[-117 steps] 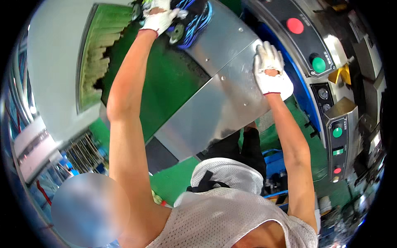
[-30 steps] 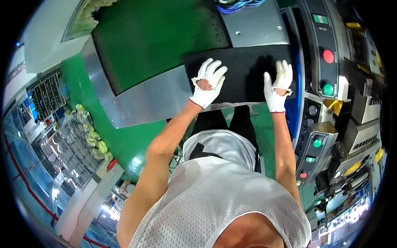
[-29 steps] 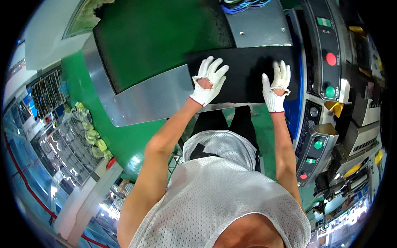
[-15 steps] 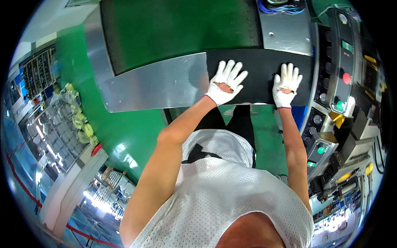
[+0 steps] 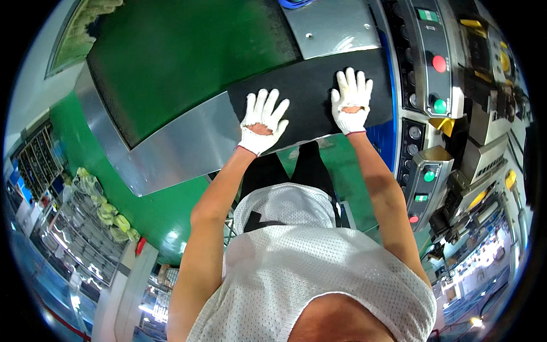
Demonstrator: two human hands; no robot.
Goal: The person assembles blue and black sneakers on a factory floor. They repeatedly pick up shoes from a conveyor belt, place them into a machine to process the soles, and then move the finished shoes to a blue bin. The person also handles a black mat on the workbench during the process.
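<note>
Both my hands wear white knit gloves with a torn hole across the back. My left hand [image 5: 263, 121] lies flat on the left part of a black mat [image 5: 307, 94], fingers spread, near where the mat meets a bare metal ledge [image 5: 182, 139]. Farther right, my right hand [image 5: 351, 101] rests flat on the same mat, its fingers slightly apart. Neither hand holds anything. Beyond the ledge lies a wide green surface [image 5: 194, 57], dark along its edges.
A metal plate with two holes [image 5: 336, 28] adjoins the mat's far side. On the right stands a control panel with a red button [image 5: 439, 63] and a green button [image 5: 440, 106], above several round gauges. Yellow-green bundles [image 5: 108, 208] lie on the floor at left.
The whole view has turned and shifted, so the ledge now slopes and the panel appears nearer the middle. Both hands stay flat on the black mat.
</note>
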